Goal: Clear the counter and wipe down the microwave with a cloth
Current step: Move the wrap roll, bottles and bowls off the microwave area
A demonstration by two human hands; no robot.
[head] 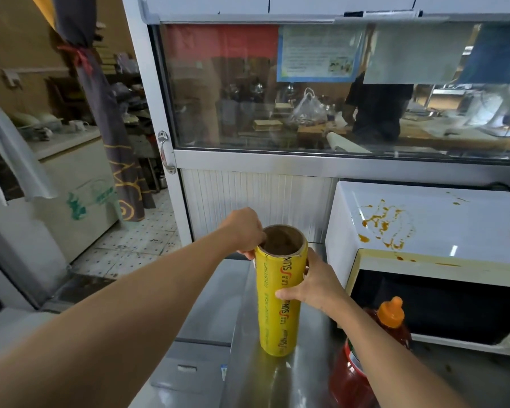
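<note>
A tall yellow roll of cling film stands upright on the steel counter, its cardboard core open at the top. My left hand grips the roll's upper rim from the left, fingers hooked over the edge. My right hand holds the roll's right side around its middle, thumb across the front. The white microwave sits to the right, its top smeared with orange-brown sauce stains and its dark door facing me.
A red sauce bottle with an orange cap lies in front of the microwave, under my right forearm. A glass-fronted cabinet rises behind the counter. A white chest freezer stands on the tiled floor at left.
</note>
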